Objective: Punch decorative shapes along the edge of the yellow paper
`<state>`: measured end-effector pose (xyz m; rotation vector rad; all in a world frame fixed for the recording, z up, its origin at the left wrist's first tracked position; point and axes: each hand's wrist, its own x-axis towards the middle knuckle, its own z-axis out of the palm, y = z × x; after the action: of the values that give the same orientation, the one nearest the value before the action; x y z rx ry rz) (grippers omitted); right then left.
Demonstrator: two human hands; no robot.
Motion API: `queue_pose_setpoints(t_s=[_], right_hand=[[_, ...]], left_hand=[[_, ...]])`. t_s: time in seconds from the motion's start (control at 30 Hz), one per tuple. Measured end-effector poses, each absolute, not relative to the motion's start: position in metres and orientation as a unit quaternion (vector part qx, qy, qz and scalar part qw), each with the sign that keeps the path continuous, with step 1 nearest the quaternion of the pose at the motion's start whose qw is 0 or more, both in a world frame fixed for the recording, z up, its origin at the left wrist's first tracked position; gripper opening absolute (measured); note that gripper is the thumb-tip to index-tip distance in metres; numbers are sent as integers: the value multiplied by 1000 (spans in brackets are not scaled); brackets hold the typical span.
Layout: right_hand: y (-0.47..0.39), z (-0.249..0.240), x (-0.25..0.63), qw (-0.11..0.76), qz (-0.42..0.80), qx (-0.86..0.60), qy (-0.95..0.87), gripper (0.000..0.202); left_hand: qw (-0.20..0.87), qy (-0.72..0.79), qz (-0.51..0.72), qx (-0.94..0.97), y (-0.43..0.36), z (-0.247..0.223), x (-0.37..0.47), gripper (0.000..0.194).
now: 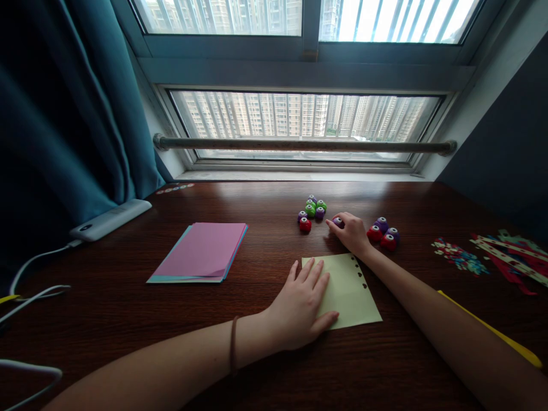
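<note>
Nearest: your left forearm [171, 357], left hand [297, 305] open, flat on the pale yellow-green paper sheet [349, 291]. Your right hand [351, 233] pinches a rounded purple plastic punch [338, 222], toward the dark-brown wooden worktop's [128, 302] window edge.

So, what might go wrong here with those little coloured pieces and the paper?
The right hand, its fingertips at a purple piece, sits between the left cluster and the right cluster, so it might knock some over. The green-yellow paper, under the left hand, might shift or crease if that hand slides. The yellow stick lies near the right forearm, so it could get nudged.
</note>
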<state>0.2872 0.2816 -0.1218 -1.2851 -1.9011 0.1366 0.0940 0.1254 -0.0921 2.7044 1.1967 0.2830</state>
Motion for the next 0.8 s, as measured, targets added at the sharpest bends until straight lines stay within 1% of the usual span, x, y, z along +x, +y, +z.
queue_pose_setpoints(t_s=[0.17,0.37,0.53,0.8], right_hand=[[281,-118,288,439,113,-506,-734,45],[294,-123,294,461,286,-472,-695,58],[296,-123,298,485,410,-436,-637,54],[273,-99,284,518,520,-369,-571,39]], left_hand=[[86,400,94,908,126,-93,95,62],[87,400,95,907,126,-93,94,62],[86,400,93,907,126,-92,93,62],[76,400,103,908,125,-94,95,61]])
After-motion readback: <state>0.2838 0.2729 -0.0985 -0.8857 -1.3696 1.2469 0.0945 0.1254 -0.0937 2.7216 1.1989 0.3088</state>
